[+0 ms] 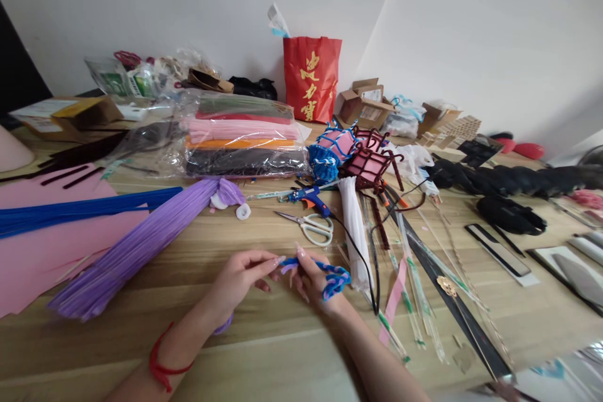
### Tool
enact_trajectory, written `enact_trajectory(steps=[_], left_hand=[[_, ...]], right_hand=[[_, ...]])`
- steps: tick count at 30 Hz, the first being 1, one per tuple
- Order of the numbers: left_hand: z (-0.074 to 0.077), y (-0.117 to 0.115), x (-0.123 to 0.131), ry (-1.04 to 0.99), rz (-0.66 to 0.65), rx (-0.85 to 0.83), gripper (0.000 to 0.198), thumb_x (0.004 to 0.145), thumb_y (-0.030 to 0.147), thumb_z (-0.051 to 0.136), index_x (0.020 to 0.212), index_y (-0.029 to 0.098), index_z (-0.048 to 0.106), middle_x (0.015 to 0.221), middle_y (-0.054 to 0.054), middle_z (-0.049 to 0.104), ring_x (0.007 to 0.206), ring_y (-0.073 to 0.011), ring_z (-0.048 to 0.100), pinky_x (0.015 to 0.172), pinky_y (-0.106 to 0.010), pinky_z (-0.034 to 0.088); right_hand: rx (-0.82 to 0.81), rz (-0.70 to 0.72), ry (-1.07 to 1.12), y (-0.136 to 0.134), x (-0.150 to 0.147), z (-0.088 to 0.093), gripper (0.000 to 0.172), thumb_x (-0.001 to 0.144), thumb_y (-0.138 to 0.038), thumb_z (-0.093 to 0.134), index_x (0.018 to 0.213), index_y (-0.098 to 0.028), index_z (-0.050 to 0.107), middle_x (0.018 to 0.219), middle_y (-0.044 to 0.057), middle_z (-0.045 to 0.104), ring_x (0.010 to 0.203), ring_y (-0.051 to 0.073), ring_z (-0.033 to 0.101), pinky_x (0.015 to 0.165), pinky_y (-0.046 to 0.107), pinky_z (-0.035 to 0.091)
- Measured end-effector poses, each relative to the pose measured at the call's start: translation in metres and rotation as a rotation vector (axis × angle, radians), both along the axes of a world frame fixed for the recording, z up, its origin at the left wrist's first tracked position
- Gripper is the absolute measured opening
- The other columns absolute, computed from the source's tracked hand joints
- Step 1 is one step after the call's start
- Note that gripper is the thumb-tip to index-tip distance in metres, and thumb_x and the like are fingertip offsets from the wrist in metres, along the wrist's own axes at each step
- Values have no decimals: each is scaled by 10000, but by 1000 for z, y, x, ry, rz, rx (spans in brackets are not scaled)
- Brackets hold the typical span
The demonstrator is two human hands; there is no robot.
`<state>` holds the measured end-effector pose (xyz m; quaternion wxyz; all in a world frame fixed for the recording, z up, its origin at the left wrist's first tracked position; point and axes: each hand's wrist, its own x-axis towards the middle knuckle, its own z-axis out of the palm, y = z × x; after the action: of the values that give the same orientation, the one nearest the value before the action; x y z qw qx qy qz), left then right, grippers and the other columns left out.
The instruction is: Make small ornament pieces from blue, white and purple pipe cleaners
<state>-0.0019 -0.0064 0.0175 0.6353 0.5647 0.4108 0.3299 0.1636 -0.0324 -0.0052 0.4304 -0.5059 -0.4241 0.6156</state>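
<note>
My left hand (245, 275) pinches one end of a braid of blue and purple pipe cleaners (335, 281), fingertips closed on it. Close beside it, my right hand (311, 277) grips the same braid between thumb and fingers. From there the braid loops over the back of that hand toward the wrist. A purple fuzzy piece (223, 325) shows partly behind my left forearm. Just beyond the hands lie white-handled scissors (316, 230) and a blue glue gun (308, 197). To the right is a bundle of white pipe cleaners (354, 232).
Purple pipe cleaners (136, 245) and blue ones (89, 208) lie at left, partly over pink sheets (28, 264). Behind stand a bagged multicoloured stack (245, 138), pink-and-blue and brown netted pieces (370, 163), and a red bag (311, 78). A black cable (374, 289) runs right of my hands.
</note>
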Motion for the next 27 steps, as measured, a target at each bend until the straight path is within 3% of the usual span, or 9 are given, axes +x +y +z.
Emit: enact_trajectory(steps=[3,7,10,15,21,27], left_hand=[[-1,-1,0,110,-23,277,205,826,285,524,780,166,685,740,-38,651,628,-132,593,520,-224,504],[-5,-7,-2,253,-48,813,195,860,156,479,904,193,666,876,-47,662,806,-141,614,723,-255,495],[-7,-12,-4,355,-75,1010,224,850,122,494,1003,207,633,952,-47,657,874,-151,608,788,-270,470],[-7,-16,2,374,-30,887,100,842,230,540,880,177,615,885,-48,626,808,-150,592,740,-258,467],[-11,-10,7,300,53,590,263,896,309,430,742,166,588,711,-19,573,650,-126,553,595,-224,452],[-7,-9,12,84,26,220,289,862,395,452,751,163,585,658,9,550,566,-114,508,531,-217,450]], right_hand=[[-25,-5,94,1,1,-1,545,789,-650,417,503,-193,495,312,-52,402,245,61,280,262,203,163],[-163,-60,69,3,-1,0,569,771,-684,400,452,-213,382,244,-75,331,185,53,218,230,191,93],[-128,-87,-20,4,-4,-2,571,793,-654,395,423,-220,368,238,-63,323,187,59,234,240,199,109],[33,-90,-122,2,-9,-3,572,822,-594,417,382,-232,369,271,-33,344,254,76,310,300,209,197],[73,39,-170,-4,-9,5,630,844,-633,310,371,-221,376,287,-33,327,273,70,318,330,206,202],[183,63,-123,-7,-5,8,517,864,-576,368,506,-206,421,381,-49,373,338,78,333,350,211,217]])
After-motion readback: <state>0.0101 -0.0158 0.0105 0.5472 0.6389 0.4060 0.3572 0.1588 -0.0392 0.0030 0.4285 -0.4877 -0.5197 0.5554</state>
